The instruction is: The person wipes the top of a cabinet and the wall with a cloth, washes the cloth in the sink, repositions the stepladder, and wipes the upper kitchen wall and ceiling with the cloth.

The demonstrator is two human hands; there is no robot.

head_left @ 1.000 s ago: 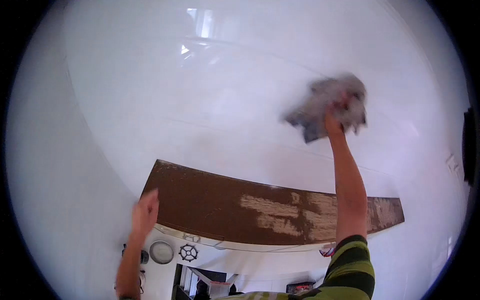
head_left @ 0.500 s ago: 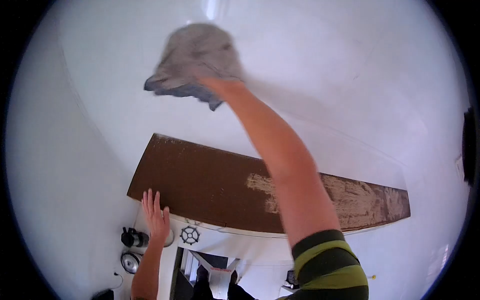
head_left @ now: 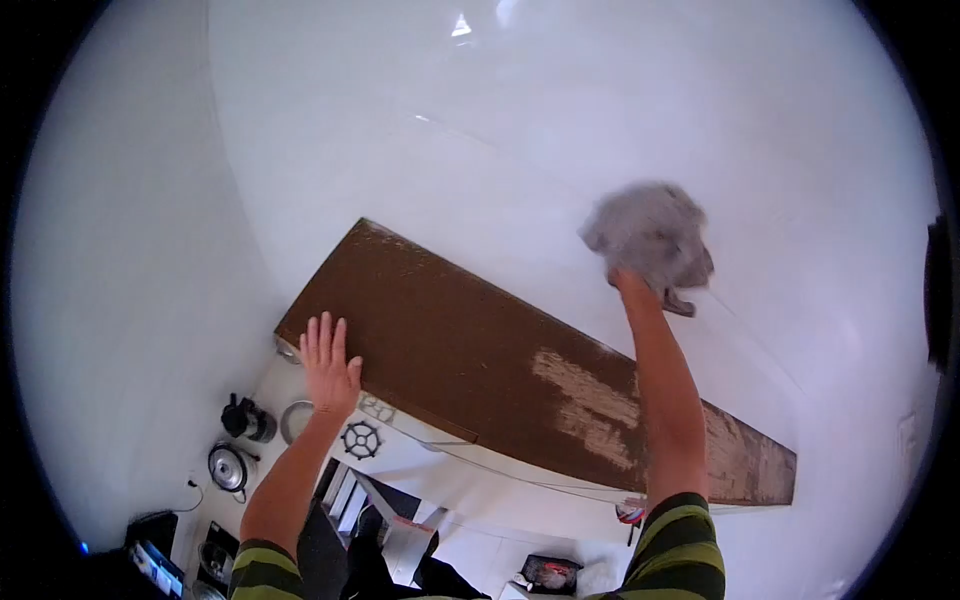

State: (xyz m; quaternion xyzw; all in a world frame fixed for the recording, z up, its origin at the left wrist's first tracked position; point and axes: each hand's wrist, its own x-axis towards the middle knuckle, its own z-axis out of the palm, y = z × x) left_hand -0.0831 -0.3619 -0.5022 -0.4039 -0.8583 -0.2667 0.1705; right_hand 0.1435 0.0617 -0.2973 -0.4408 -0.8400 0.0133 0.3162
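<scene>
My right hand (head_left: 624, 280) is up against the white wall (head_left: 500, 150) with a grey cloth (head_left: 655, 235). The cloth is blurred and bunched, hiding most of that hand's fingers. My left hand (head_left: 330, 370) rests with fingers stretched out on the near left edge of a long brown board (head_left: 430, 330). Toward its right end, the board's dark surface has worn, pale streaked patches (head_left: 590, 405). My right forearm passes over this end and covers part of it.
Below the board are a dark wheel-shaped trivet (head_left: 361, 440), a black appliance (head_left: 247, 418) and a round metal-lidded pot (head_left: 230, 468). A lit screen (head_left: 158, 568) shows at lower left. Beneath me stands a stepladder (head_left: 405, 548), with a dark container (head_left: 552, 574) to its right.
My right hand has swept the grey cloth from upper left across to the right and lower. The view has turned, so the board now slants more. My left hand stays at the board's edge.
</scene>
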